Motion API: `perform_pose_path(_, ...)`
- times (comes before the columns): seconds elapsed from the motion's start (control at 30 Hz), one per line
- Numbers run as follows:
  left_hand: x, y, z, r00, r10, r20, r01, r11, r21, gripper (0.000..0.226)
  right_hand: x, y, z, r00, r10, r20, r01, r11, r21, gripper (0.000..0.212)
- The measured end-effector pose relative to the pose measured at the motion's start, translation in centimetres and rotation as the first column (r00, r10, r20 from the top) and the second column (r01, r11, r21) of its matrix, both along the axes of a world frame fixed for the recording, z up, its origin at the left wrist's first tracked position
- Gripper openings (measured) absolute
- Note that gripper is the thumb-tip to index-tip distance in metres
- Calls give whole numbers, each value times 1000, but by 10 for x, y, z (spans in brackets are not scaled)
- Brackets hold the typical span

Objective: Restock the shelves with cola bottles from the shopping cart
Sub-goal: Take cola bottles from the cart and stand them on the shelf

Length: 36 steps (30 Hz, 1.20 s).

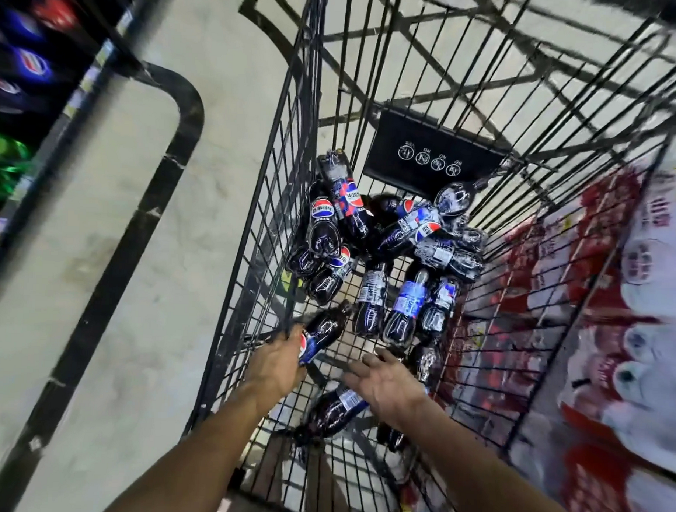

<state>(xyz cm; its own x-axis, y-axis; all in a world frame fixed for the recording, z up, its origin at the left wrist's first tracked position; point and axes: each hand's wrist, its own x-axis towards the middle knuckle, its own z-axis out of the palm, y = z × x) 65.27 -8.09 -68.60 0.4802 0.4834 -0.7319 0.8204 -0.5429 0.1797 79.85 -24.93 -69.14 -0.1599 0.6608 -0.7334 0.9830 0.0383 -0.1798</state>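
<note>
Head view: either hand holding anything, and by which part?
Left hand grips a cola bottle around its labelled section, inside the cart. Right hand is open, fingers spread, holding nothing.

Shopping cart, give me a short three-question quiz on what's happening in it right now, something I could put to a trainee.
1. True or false: the right hand is gripping a bottle.
2. How many round white icons are on the black placard at the far end of the cart? A) two B) four C) six
3. Fill in: the left hand holds a cola bottle beside the cart's ____ wall.

Key: 1. False, its fingers are spread and hold nothing. 2. B. 3. left.
</note>
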Motion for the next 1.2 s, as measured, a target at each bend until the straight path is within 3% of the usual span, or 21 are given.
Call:
perform_pose_path(0.1,1,0,57,995,102,17,-101,992,-81,83,4,-1,62,991,-132,-14,132,990,42,67)
perform_pose_path(0.23,7,11,136,956,244,160,-231,968,-95,73,7,-3,154,979,-200,44,198,979,39,55)
perform_pose_path(0.33,14,26,191,966,132,221,-135,991,0,83,9,2,211,983,-171,71,167,984,57,55)
perform_pose_path(0.43,16,40,230,955,60,292,-98,988,117,83,8,3,247,967,-243,71,236,967,97,49)
perform_pose_path(0.63,-21,60,289,878,196,436,-245,968,59,86,15,18,294,963,-237,124,217,963,159,43)
perform_pose_path(0.7,-45,67,300,875,196,442,-275,954,120,83,17,26,306,963,-204,174,174,970,172,37)
perform_pose_path(0.97,-140,68,330,826,368,427,-449,887,104,77,3,75,348,966,-201,165,157,956,249,34)
perform_pose_path(1.1,-186,67,342,809,427,405,-508,853,116,79,-27,101,359,959,-254,128,210,937,281,53)
perform_pose_path(1.2,-222,69,349,794,467,389,-547,828,123,83,-55,123,370,954,-276,119,235,931,278,53)
